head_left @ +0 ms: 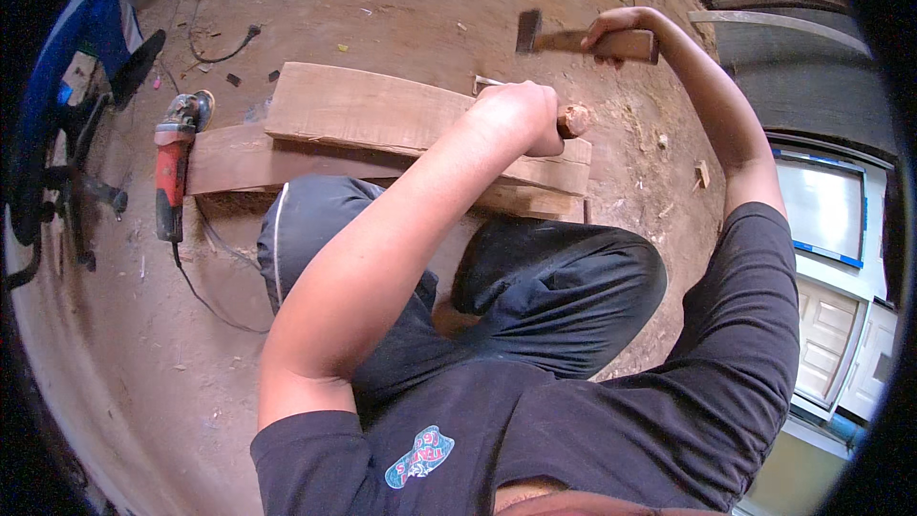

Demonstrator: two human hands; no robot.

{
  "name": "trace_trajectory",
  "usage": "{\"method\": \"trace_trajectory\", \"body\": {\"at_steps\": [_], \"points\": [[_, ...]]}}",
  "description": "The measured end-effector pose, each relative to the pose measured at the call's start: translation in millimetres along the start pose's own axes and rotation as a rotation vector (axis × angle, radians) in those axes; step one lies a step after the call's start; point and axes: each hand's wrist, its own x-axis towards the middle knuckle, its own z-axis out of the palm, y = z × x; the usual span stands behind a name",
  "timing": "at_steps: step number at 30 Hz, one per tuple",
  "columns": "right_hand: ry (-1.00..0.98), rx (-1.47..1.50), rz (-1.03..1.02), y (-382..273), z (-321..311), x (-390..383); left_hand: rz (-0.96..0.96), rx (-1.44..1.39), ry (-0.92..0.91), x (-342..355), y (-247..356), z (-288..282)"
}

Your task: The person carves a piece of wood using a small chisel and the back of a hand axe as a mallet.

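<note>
My left hand is wrapped round the wooden handle of a chisel, whose battered butt end sticks out to the right of my fist. Most of its blade is hidden by the hand. That fist sits over a thick pale wooden plank. Up and to the right, my right hand grips the wooden handle of a hammer, raised apart from the chisel with its dark head pointing left. Under the plank lies another board, browner in colour, and my bent knees are just in front of the wood.
A red and grey angle grinder rests at the left end of the boards, its cord trailing toward me. A plug on a black cable lies on the dirt floor among wood chips. White panelled doors stand at right.
</note>
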Motion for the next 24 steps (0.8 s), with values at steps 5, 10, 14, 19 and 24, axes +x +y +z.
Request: {"method": "trace_trajectory", "body": {"at_steps": [5,10,14,19,24], "points": [[0.432,0.539,-0.434,11,-24,10,0.038,0.006,0.057,0,0,6],[0.618,0.518,-0.449,-21,11,17,-0.006,0.007,0.056,3,-12,8],[0.165,-0.023,-0.285,27,29,35,0.026,0.010,0.025,2,-7,10],[-0.368,0.010,0.019,36,93,51,-0.025,0.002,-0.037,-10,-8,7],[-0.081,0.168,-0.050,41,104,33,0.019,0.072,-0.073,-6,-12,12]]}}
